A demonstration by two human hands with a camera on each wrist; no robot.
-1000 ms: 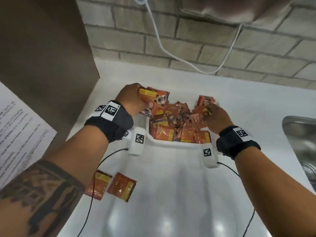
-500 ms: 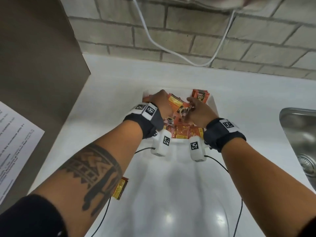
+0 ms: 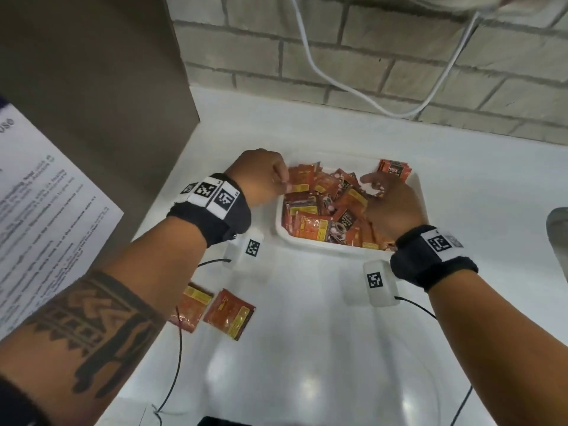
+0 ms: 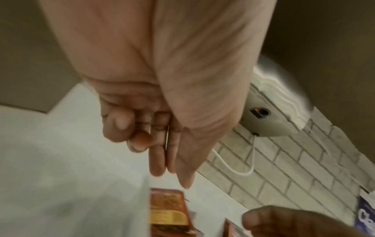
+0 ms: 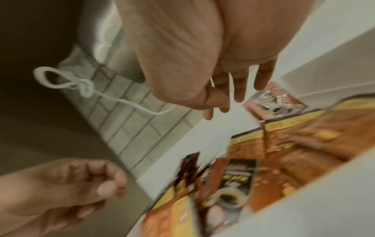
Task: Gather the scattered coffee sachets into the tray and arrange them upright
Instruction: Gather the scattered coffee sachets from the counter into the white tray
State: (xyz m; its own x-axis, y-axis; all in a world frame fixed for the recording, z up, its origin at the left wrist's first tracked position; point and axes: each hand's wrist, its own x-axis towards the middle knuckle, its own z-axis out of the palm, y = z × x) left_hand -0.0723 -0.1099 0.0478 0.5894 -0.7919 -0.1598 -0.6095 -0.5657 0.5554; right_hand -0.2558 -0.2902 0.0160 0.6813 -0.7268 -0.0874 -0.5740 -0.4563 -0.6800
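A white tray point(image 3: 307, 245) on the white counter holds a loose heap of orange coffee sachets point(image 3: 322, 210), lying at all angles. A few sachets point(image 3: 395, 170) stand against its back right corner. Two more sachets point(image 3: 229, 313) point(image 3: 192, 305) lie flat on the counter near my left forearm. My left hand point(image 3: 284, 182) hovers at the tray's left edge, fingers partly curled, holding nothing; the left wrist view shows it point(image 4: 162, 160) empty above a sachet point(image 4: 168, 211). My right hand point(image 3: 373, 186) is over the tray's right side, its spread fingers point(image 5: 239, 94) straight above the sachets point(image 5: 284, 144).
A brown cabinet panel point(image 3: 92, 87) with a printed sheet point(image 3: 46, 210) stands at the left. A brick wall with a hanging white cable point(image 3: 338, 81) closes off the back. A steel sink point(image 3: 558, 229) begins at the right edge. Thin black wires point(image 3: 178, 348) trail from my wrists.
My left hand held sachets a second ago and now holds none. Both hands met at the tray's middle, then moved apart to its left and right sides.
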